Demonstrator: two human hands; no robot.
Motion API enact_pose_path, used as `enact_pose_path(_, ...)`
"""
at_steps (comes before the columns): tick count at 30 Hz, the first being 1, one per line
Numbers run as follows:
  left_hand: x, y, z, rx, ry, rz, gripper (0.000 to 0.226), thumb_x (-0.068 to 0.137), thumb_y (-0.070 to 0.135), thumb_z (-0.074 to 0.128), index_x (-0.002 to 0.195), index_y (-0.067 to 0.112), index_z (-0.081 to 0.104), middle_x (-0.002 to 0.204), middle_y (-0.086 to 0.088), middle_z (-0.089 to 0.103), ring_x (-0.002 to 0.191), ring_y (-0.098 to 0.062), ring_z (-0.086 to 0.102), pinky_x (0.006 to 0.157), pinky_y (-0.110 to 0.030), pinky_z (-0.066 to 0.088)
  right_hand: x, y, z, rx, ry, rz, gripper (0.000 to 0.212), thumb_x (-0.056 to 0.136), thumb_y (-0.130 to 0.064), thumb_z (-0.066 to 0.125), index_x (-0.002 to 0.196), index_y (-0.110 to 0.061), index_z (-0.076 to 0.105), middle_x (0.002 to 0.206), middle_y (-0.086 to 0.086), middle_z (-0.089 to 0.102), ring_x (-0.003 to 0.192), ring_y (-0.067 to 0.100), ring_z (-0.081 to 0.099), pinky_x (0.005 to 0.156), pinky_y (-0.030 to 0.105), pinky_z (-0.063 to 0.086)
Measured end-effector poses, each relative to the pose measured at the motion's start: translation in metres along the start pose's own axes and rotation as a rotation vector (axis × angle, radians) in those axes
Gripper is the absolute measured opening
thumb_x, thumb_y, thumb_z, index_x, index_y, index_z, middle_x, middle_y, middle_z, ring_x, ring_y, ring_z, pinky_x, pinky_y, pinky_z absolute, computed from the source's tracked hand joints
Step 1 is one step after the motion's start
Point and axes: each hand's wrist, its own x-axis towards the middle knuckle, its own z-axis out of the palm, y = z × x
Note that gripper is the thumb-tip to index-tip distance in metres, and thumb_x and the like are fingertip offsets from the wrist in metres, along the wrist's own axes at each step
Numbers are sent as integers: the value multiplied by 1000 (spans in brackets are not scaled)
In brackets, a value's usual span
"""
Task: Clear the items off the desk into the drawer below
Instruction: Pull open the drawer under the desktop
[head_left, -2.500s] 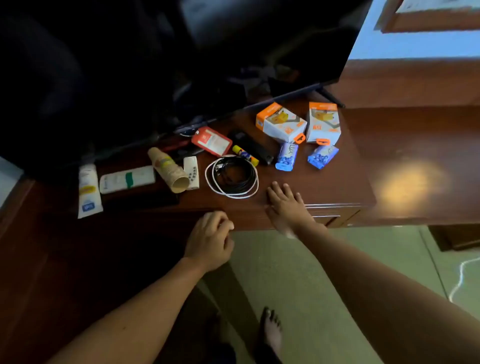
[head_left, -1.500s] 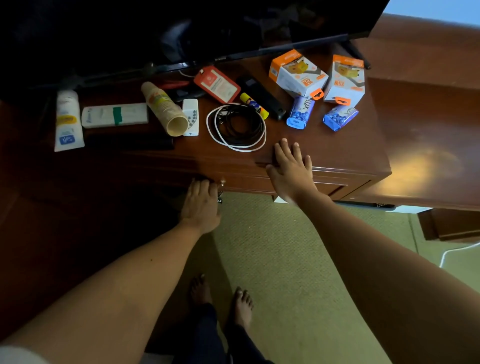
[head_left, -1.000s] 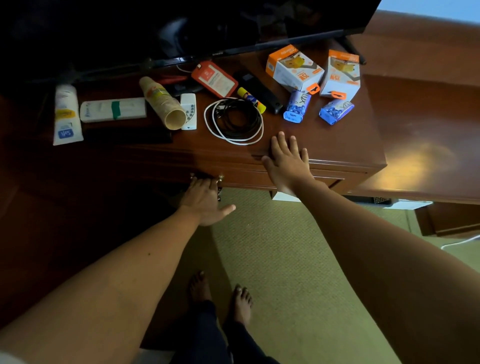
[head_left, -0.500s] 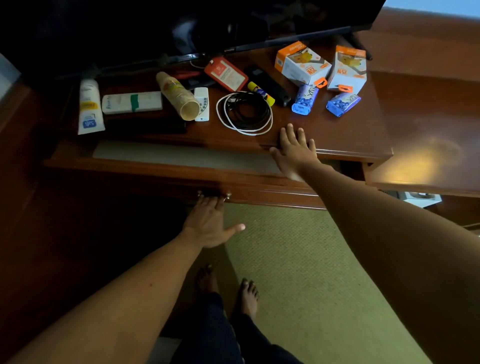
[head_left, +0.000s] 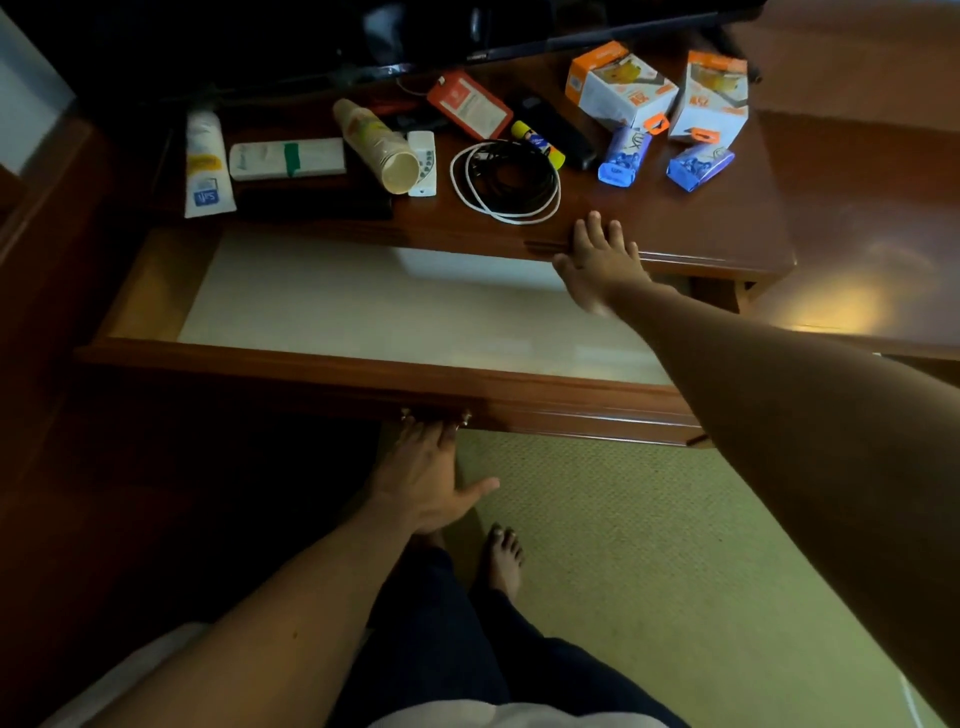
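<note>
Nearest to the camera, the left hand (head_left: 426, 478) reaches under the front of the drawer (head_left: 363, 376), its fingers curled around the metal handle (head_left: 435, 417) and the thumb spread out to the right. The drawer stands pulled far out, and its pale bottom is bare. Beyond the drawer, the right hand (head_left: 597, 262) lies flat and open on the front edge of the tabletop (head_left: 727, 228), holding nothing. Just past the fingertips of this hand lies a coil of white and black cables (head_left: 506, 182). Left of the coil are a small white remote (head_left: 422, 162), a stack of paper cups (head_left: 375, 145) on its side, a white flat box (head_left: 287, 159) and a white tube (head_left: 206, 166). Farther from the right hand lie a yellow glue stick (head_left: 537, 144), a black remote (head_left: 558, 130) and a red card holder (head_left: 470, 105). To the right of them are two blue packets (head_left: 623, 156) (head_left: 698, 167) and, behind these, two orange and white boxes (head_left: 621, 85) (head_left: 711, 96).
</note>
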Motion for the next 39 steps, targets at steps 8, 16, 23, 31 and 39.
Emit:
enact_pose_path(8,-35,7,13,-62,8,6,107,80,88,20,156,12,20,161,-10,26,147,-30,23,122,-44,19,-4,2,0,-24,-5,-19,70,105,-50,23,161,-14,2,168,7,-9,153,32,-9,123,49,2)
enact_pose_path(16,-61,13,21,-99,20,-4,103,81,85,26,157,15,20,160,-8,29,146,-28,26,121,-41,20,-11,1,0,-55,-23,-2,70,105,-51,23,161,-15,1,168,6,-9,154,30,-8,123,48,4)
enact_pose_path(23,-73,17,26,-112,-4,1,95,85,82,26,155,19,23,158,-7,33,145,-26,29,121,-42,22,-16,0,0,-68,-29,3,70,105,-52,23,161,-15,1,168,6,-9,154,30,-7,123,49,3)
enact_pose_path(31,-91,26,25,-116,70,-20,88,92,72,16,155,12,27,160,-10,32,148,-27,26,123,-40,15,-40,0,0,-50,-48,-18,69,104,-54,24,160,-15,13,168,7,-4,154,31,0,122,53,4)
enact_pose_path(39,-72,44,-49,-186,591,236,38,92,40,51,114,15,68,112,-1,69,100,-23,60,85,-37,46,-75,-3,9,104,-105,-48,50,99,-41,48,145,-21,50,151,8,47,137,31,45,113,44,37)
